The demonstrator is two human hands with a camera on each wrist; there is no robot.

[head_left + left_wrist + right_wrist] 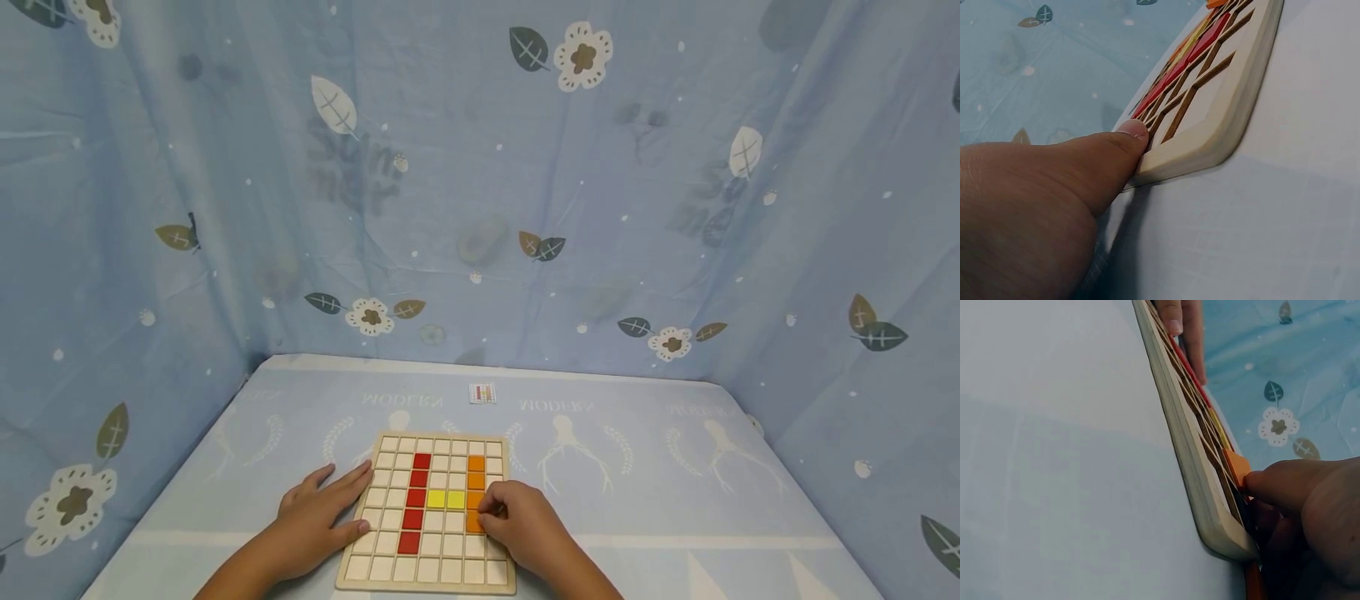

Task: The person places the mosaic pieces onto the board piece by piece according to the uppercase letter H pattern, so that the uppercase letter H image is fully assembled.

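Observation:
A wooden grid board (431, 587) lies on the table in front of me. Red tiles (416, 497) form a column left of its middle, two yellow tiles (446, 499) sit side by side in one row, and orange tiles (476, 462) line a column on the right. My right hand (525, 525) pinches the lowest orange tile (1237, 466) between thumb and fingers; in the right wrist view it stands tilted up from the grid. With fingers spread, my left hand (318, 517) rests at the board's left edge, its thumb (1132, 129) touching the rim.
Behind the board lies a small card (482, 393) with a coloured grid pattern. The table (637, 467) has a pale printed cover, and a blue patterned curtain (450, 208) hangs around its back and sides.

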